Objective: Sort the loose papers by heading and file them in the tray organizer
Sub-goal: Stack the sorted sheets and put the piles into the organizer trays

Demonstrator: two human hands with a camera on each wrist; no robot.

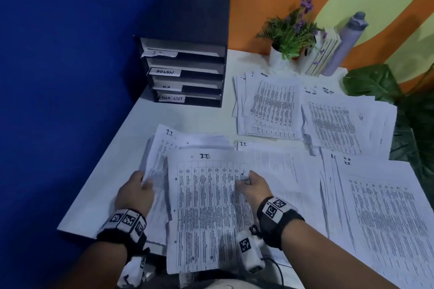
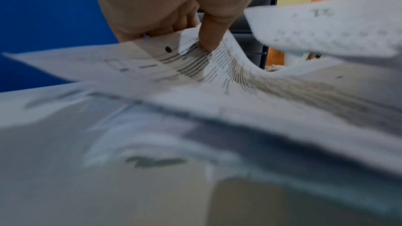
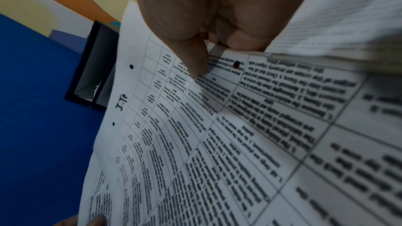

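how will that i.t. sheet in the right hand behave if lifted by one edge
Probably floppy: the I.T. sheet already curves where the right hand pinches its edge. Likely very light, being one thin page. It may sag or flutter unless the left hand steadies it.

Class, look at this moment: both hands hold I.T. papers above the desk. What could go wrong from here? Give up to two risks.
1. The right hand pinches only one edge of the I.T. sheet, so it could sag, crease or slip.
2. The left hand grips an uneven I.T. bundle; loose sheets might slide onto the H.R. pile and get mixed before reaching the tray organizer.
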